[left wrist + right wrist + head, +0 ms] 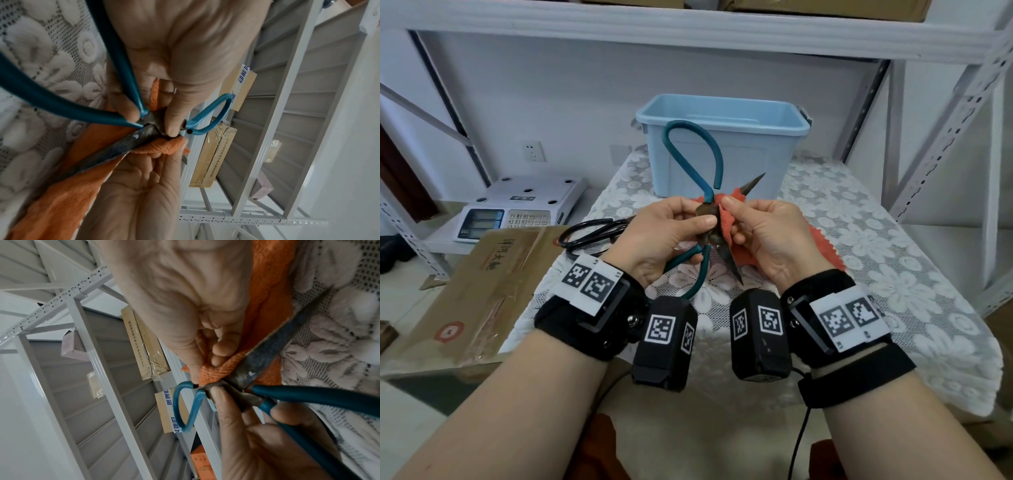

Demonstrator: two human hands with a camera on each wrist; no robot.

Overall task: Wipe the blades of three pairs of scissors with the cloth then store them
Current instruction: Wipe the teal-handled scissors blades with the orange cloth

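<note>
A pair of teal-handled scissors (690, 161) is held spread wide above the table, one dark blade pointing up right, the other down toward me. My left hand (671, 226) grips them at the pivot (153, 123), thumb and fingers pinching the metal. My right hand (760, 229) pinches an orange cloth (726, 219) against the blade base (246, 368). The cloth (68, 193) hangs under my right palm. A black pair of scissors (589, 233) lies on the table, left of my hands. No third pair shows.
A light blue plastic bin (726, 144) stands open behind the hands on the lace tablecloth (893, 260). A cardboard box (482, 284) and a weighing scale (517, 209) sit to the left. White metal shelving (945, 137) surrounds the table.
</note>
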